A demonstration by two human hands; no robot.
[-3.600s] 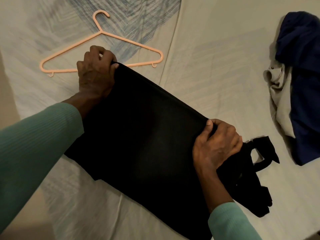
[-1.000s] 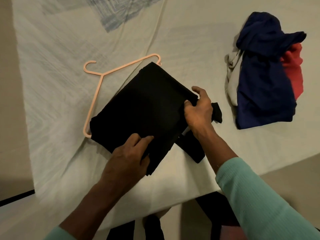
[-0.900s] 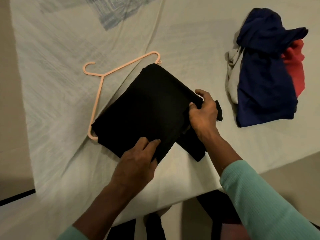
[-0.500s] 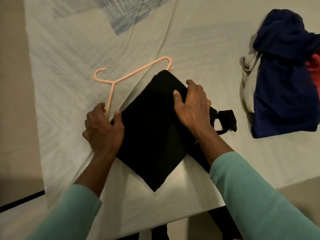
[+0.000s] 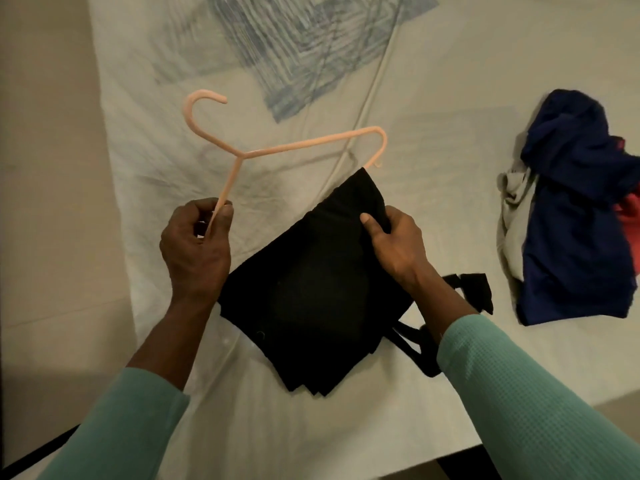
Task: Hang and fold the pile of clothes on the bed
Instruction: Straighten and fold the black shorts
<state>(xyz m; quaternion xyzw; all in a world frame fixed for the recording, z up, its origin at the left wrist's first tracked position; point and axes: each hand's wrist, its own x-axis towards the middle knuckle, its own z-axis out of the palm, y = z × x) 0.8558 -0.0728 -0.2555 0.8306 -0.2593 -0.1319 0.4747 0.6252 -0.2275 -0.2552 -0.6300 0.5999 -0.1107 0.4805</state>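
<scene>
Fabric of black folded garment (image 5: 311,292) looks soft and floppy, so right hand (image 5: 394,240) pinches its far edge while left hand (image 5: 195,244) grips the stiff, likely light hanger (image 5: 294,147) beside it.

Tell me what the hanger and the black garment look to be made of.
The hanger: likely moulded plastic, peach, smooth; thin uniform rods. The black garment: soft matte cloth; it folds in flat layers, weave too dark to tell.

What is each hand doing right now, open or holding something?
Left hand: closed, gripping one arm of the pink hanger.
Right hand: closed, pinching the upper edge of the folded black garment.
</scene>
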